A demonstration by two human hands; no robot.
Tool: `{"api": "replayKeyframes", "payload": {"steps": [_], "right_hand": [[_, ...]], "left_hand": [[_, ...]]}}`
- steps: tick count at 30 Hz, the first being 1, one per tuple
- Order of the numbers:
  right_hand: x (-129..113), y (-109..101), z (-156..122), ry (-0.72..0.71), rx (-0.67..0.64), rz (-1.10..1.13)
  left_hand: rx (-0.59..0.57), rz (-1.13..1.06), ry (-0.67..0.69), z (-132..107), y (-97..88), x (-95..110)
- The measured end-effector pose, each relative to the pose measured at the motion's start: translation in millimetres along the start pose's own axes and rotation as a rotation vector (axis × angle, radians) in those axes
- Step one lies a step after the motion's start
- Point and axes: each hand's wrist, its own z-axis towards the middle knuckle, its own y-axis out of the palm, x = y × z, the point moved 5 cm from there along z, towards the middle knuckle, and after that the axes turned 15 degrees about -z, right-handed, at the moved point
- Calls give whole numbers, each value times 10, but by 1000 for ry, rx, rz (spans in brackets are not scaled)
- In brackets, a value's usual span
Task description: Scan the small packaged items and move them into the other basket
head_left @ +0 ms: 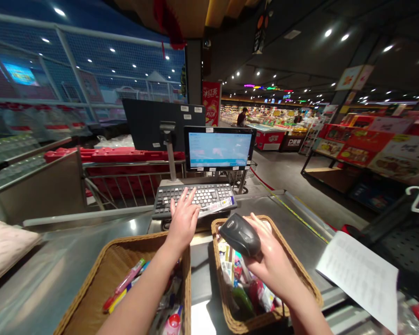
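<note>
My left hand [183,218] rests over the black keyboard [172,193], its fingers stretched out and touching the keys. A slim clear package [216,206] lies across the keyboard's lower right edge. My right hand [267,253] is closed around a black handheld barcode scanner [240,234], above the right wicker basket [219,288]. That basket contains several small packaged goods, partly hidden by the hand and scanner. Under my left forearm stands a larger wicker basket [91,279], with pen-like items in pink, red and yellow [127,281] and other packages inside.
Beyond the keyboard stands a lit monitor [219,149], with a second dark screen [146,123] to its left. Printed paper sheets [361,274] lie on the right of the metal counter [204,265]. A pale patterned cloth item [7,249] is at far left. Boxed goods fill a display [366,139].
</note>
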Motion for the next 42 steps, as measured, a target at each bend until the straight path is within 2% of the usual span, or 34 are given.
{"api": "replayKeyframes", "payload": {"steps": [8, 21, 31, 42], "right_hand": [[-184, 85, 31, -46, -60, 14], [-404, 208, 99, -19, -22, -4], [-589, 341, 192, -68, -23, -40], [-838, 481, 287, -119, -41, 54]], "left_hand": [[7, 21, 9, -54, -169, -76], [5, 63, -18, -275, -463, -280], [-15, 88, -114, -587, -713, -508], [-21, 113, -247, -983, -959, -798]]}}
